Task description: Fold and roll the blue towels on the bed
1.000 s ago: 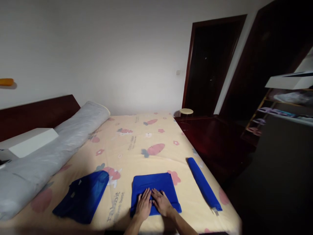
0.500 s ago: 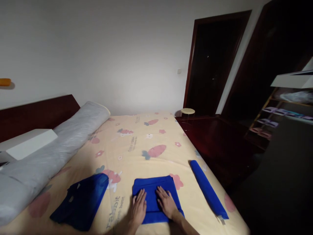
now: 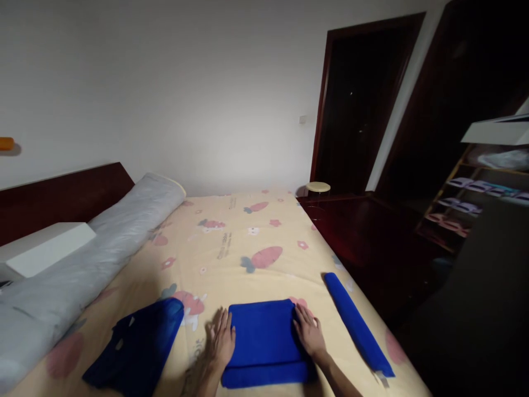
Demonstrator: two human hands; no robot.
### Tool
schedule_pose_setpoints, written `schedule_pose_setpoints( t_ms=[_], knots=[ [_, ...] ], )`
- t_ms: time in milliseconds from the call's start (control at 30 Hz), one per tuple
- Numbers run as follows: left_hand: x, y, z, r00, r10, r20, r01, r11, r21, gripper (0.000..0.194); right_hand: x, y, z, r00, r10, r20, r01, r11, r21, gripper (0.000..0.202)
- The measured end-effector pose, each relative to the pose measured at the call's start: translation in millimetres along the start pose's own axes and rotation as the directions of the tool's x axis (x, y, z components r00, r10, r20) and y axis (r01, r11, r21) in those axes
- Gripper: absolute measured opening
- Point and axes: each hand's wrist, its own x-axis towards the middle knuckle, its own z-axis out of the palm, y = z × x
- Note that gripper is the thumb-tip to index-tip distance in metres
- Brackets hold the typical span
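Pressing along the two sides of a folded blue cloth (image 3: 264,333), two hands lie one on each side of it. The left hand (image 3: 223,339) is flat, with its fingers stretched out along the left edge. The right hand (image 3: 309,333) is flat too, with its fingers on the right edge. Both hands are spread out and have hold of nothing

I count three blue cloths on one bed (image 3: 264,281). One is the folded one, close to the person, in the middle. One is a loose blue cloth (image 3: 138,344), lying on the left. One is a long blue cloth (image 3: 357,322), thin like a stick, on the right. There is one grey roll (image 3: 119,220) with one white box (image 3: 49,248) on it, and one stool (image 3: 318,187) far back by the door (image 3: 367,105)

A second ago the hands were close together on the middle of the folded cloth. Now they are apart, out at its sides, and more of its top shows

The folded cloth is nearly square, so I can't tell its long way. A fold line runs left to right across it, near the person's side. The long cloth points away from the person and a bit to the left, much like the bed's right edge
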Motion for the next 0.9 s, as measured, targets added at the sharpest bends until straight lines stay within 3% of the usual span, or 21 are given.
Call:
schedule_pose_setpoints(
  t_ms=[133, 267, 367, 433, 633, 767, 900],
  knots=[
    [-17, 29, -8.5, 0.996, 0.081, -0.030, -0.084, 0.984, -0.159, 0.052, -23, -18, -14, 0.995, -0.087, -0.038, 0.090, 0.993, 0.073, 0.051],
    [-46, 74, -13.9, 0.958, 0.286, -0.025, -0.281, 0.916, -0.285, 0.060, -51, -59, -32, 0.974, -0.221, 0.050, 0.210, 0.964, 0.163, 0.048],
    [-73, 97, -6.0, 0.911, 0.412, -0.011, -0.392, 0.858, -0.332, 0.062, -73, -84, -36, 0.948, -0.288, 0.135, 0.257, 0.943, 0.210, 0.050],
    [-90, 103, 5.2, 0.906, 0.423, -0.012, -0.402, 0.852, -0.336, 0.062, -89, -93, -33, 0.937, -0.316, 0.147, 0.279, 0.933, 0.226, 0.051],
    [-127, 92, 34.0, 0.909, 0.405, -0.096, -0.416, 0.870, -0.266, 0.059, -132, -79, -8, 0.902, -0.425, 0.076, 0.402, 0.891, 0.212, 0.051],
    [-138, 68, 30.7, 0.938, 0.333, -0.092, -0.345, 0.914, -0.212, 0.065, -146, -51, -1, 0.899, -0.438, 0.027, 0.428, 0.889, 0.162, 0.055],
    [-135, 35, 23.3, 0.953, 0.291, -0.083, -0.301, 0.937, -0.177, 0.067, -147, -25, -6, 0.924, -0.382, 0.006, 0.379, 0.919, 0.110, 0.053]
  ],
)
